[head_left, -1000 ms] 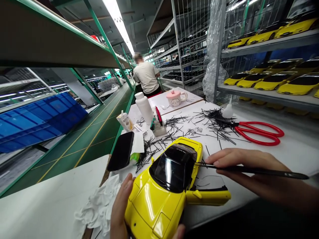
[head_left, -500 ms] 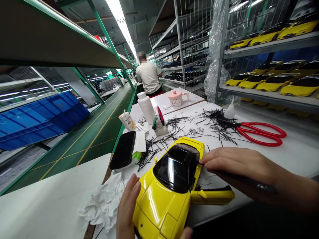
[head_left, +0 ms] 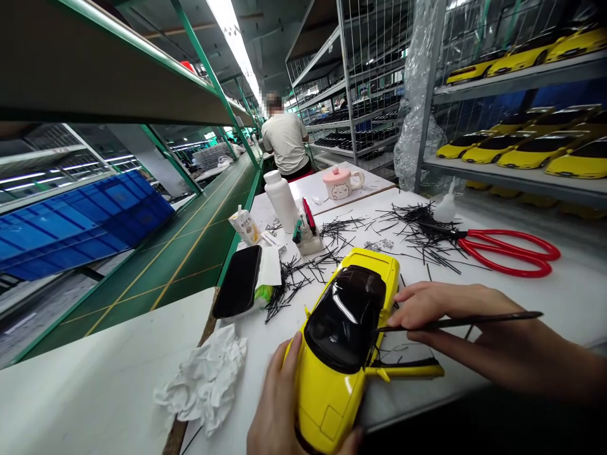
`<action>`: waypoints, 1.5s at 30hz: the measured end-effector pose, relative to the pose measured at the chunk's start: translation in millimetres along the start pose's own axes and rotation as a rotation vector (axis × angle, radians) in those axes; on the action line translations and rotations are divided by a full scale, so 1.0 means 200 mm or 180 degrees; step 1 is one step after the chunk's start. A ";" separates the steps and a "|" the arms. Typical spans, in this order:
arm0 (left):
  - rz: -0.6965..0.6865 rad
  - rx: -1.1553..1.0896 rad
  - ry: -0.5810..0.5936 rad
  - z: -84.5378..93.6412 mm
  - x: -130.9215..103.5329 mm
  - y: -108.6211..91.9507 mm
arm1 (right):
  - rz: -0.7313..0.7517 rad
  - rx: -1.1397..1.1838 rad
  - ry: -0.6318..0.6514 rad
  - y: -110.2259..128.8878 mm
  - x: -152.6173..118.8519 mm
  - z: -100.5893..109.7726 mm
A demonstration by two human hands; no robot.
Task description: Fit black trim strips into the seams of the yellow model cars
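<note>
A yellow model car (head_left: 327, 395) with a black roof and windshield lies over the white table, its nose toward me. Its right-hand door (head_left: 408, 371) stands open. My left hand (head_left: 277, 404) grips the car's front end, fingers along the left side and thumb at the lower right. Between the fingers of my right hand (head_left: 441, 309) is a thin dark tool (head_left: 493, 320), whose tip reaches the car's side above the open door. Thin black strips (head_left: 303, 272) are scattered beyond the car.
Red-handled scissors (head_left: 516, 253) lie at the right. A phone (head_left: 239, 281), crumpled tissue (head_left: 206, 382), white bottle (head_left: 281, 199) and pink-lidded mug (head_left: 339, 183) stand or lie around. A person (head_left: 284, 142) sits ahead. Racks (head_left: 497, 167) hold yellow cars.
The car has turned more upright and its front has shifted right with my left hand. My right hand has rolled, and the tool now lies across it more visibly.
</note>
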State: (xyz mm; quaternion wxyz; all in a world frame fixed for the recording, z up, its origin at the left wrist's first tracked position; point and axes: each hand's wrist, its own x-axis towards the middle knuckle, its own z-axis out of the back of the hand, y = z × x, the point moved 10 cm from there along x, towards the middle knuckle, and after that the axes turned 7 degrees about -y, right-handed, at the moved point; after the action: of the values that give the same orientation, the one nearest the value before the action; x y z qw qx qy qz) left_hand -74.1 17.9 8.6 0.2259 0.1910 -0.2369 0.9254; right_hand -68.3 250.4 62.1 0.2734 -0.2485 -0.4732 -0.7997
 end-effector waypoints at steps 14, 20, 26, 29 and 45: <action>-0.0379 -0.0022 0.0335 0.05 0.15 -0.05 | -0.0109 0.0754 -0.0031 -0.02 -0.06 0.00; -0.1221 -0.0718 0.0945 0.05 0.44 -0.53 | -0.0237 0.0869 -0.0180 -0.01 -0.02 0.04; -0.0789 -0.1061 0.1900 -0.09 0.53 -0.53 | -0.0493 0.0953 -0.0514 -0.05 0.00 0.12; -0.0477 -0.1279 0.2047 -0.10 0.57 -0.48 | -0.0418 0.0832 -0.0910 -0.06 0.07 0.28; 0.0206 -0.2085 0.1636 -0.13 0.62 -0.32 | -0.1299 -0.1952 0.2139 -0.73 0.15 0.16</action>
State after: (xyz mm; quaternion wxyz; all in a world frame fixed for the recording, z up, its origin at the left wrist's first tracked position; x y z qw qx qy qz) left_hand -150.0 123.1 67.4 0.2972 -0.1357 -0.4605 0.8253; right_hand -184.8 331.4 4.3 0.1631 0.0516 -0.1410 -0.9751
